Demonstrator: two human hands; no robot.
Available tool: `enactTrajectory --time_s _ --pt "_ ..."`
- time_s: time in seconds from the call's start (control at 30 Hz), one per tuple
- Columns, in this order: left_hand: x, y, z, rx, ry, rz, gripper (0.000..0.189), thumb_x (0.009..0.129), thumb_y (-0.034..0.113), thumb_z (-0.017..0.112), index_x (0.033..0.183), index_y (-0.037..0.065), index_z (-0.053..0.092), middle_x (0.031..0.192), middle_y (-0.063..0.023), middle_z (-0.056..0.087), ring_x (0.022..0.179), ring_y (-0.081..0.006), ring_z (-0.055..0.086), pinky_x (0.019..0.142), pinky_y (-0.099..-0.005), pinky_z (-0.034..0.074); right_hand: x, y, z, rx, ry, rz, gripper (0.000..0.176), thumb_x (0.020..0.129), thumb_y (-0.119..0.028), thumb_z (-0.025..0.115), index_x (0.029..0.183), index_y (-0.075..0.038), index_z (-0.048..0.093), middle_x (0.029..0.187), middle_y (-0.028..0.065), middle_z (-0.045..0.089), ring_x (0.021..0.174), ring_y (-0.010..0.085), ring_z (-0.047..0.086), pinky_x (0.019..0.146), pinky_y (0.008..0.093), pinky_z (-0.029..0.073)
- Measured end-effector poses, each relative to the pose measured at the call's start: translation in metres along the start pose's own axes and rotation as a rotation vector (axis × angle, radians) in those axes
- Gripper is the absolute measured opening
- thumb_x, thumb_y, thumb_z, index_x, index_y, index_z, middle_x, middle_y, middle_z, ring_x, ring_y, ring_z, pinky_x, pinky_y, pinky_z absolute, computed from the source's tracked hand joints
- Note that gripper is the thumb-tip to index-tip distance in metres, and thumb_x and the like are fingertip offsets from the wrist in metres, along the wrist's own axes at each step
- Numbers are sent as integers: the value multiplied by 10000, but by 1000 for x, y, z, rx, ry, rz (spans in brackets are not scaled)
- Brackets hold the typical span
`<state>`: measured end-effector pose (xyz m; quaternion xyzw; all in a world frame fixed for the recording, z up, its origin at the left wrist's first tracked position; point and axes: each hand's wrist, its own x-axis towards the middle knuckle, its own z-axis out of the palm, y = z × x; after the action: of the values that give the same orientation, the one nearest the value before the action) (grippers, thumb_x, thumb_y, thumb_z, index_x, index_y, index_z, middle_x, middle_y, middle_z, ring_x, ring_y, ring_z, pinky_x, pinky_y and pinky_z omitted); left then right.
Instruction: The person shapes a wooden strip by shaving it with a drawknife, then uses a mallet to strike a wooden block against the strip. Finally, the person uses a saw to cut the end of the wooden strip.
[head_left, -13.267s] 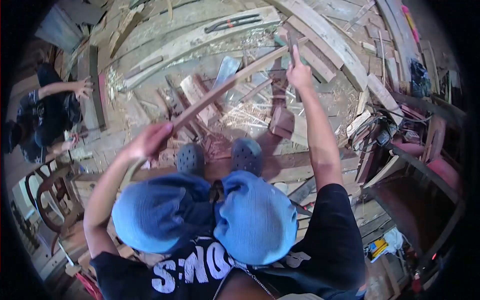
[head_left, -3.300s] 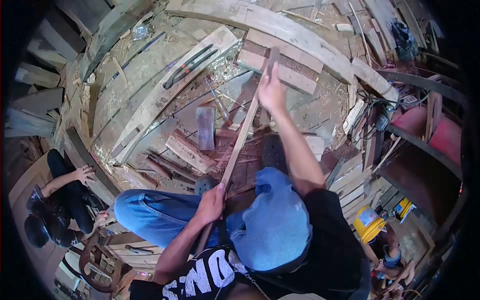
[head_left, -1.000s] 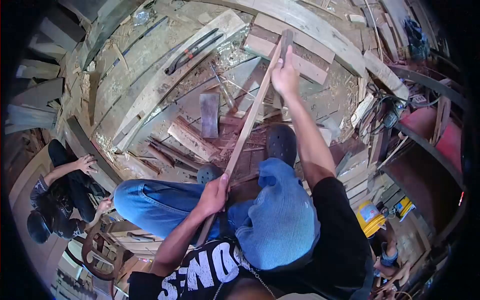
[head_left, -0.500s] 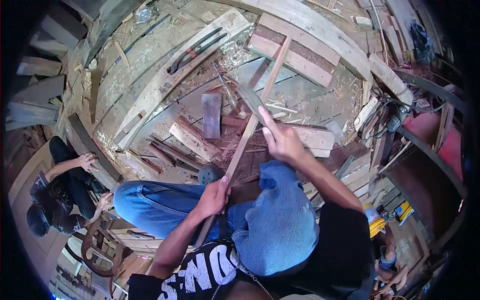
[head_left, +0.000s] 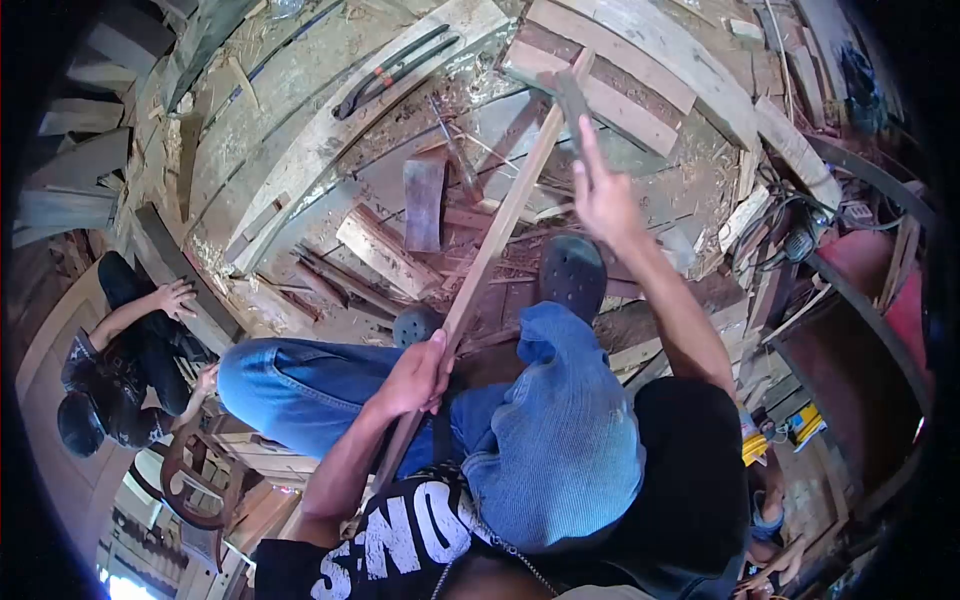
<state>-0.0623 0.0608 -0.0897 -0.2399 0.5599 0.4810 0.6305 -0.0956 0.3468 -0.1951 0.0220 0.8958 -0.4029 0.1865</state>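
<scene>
Low on the strip (head_left: pixel 500 225), left hand (head_left: pixel 415 372) wraps it; right hand (head_left: pixel 603 200) holds tool (head_left: pixel 572 100).

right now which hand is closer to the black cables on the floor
Right. The right hand, gripping a dark blade, is stretched forward with the cables to its right; the left hand grips the wooden strip back by the knee.

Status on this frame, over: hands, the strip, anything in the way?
Left hand shut on wooden strip, near end. Right hand holds dark flat tool by far end. Scrap boards underneath; another person off left.
</scene>
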Motion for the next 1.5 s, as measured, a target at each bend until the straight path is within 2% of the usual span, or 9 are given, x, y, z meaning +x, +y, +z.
enactTrajectory --time_s 0.13,0.5,0.6,0.67,0.73,0.87,1.0,1.03,1.5 --pt "1 -3 0 55 19 11 572 997 497 217 714 47 428 419 -26 367 304 -132 382 335 -287 403 -21 -32 -12 -229 -241 -445 593 912 -214 489 1461 -230 267 537 140 568 393 271 548 352 381 452" --pt "-2 9 -1 16 16 19 596 991 518 216 683 54 426 416 -25 355 301 -143 382 339 -297 399 7 8 -14 -231 -137 -78 548 940 -173 471 1449 -184 271 536 143 560 418 270 556 410 417 497" --pt "-7 10 2 -37 -33 -1 602 993 519 201 689 51 427 412 -31 351 296 -150 372 336 -298 390 -12 -18 -1 444 -236 55 403 958 -253 464 1351 -164 464 639 177 625 570 268 642 548 387 536" --pt "-6 4 8 5 32 6 595 992 522 209 693 55 425 412 -30 353 294 -146 370 335 -297 390 -16 -29 -6 -198 89 -792 509 863 -148 562 1361 -177 460 655 185 629 524 273 613 548 364 538" --pt "-3 8 4 -9 15 8 594 991 524 214 692 57 427 412 -30 354 295 -147 375 335 -293 393 7 0 -34 -354 6 -262 557 901 -152 511 1429 -182 336 614 187 605 452 275 578 457 379 519" --pt "-4 19 9 -17 58 -14 596 991 525 209 692 56 424 413 -28 351 300 -146 370 336 -292 391 -12 -18 -15 193 -197 -165 549 948 -225 455 1459 -210 256 534 145 585 414 246 562 337 331 444" --pt "-6 13 7 -2 40 0 599 990 523 207 694 52 428 419 -27 361 300 -138 373 338 -290 392 28 25 -42 -304 53 -191 537 961 -219 447 1461 -181 256 520 136 551 395 237 533 419 389 501" --pt "-8 13 8 -18 25 -1 598 991 521 206 692 53 428 420 -26 359 301 -137 372 338 -291 392 52 16 -70 -265 6 209 590 926 -179 490 1464 -172 248 554 159 582 405 239 546 418 378 513" --pt "-15 13 15 -49 0 -42 587 987 533 198 727 52 411 414 -25 343 293 -139 357 341 -293 411 68 79 -55 -185 226 -136 602 921 -165 475 1464 -227 223 569 202 592 473 333 600 469 463 529"
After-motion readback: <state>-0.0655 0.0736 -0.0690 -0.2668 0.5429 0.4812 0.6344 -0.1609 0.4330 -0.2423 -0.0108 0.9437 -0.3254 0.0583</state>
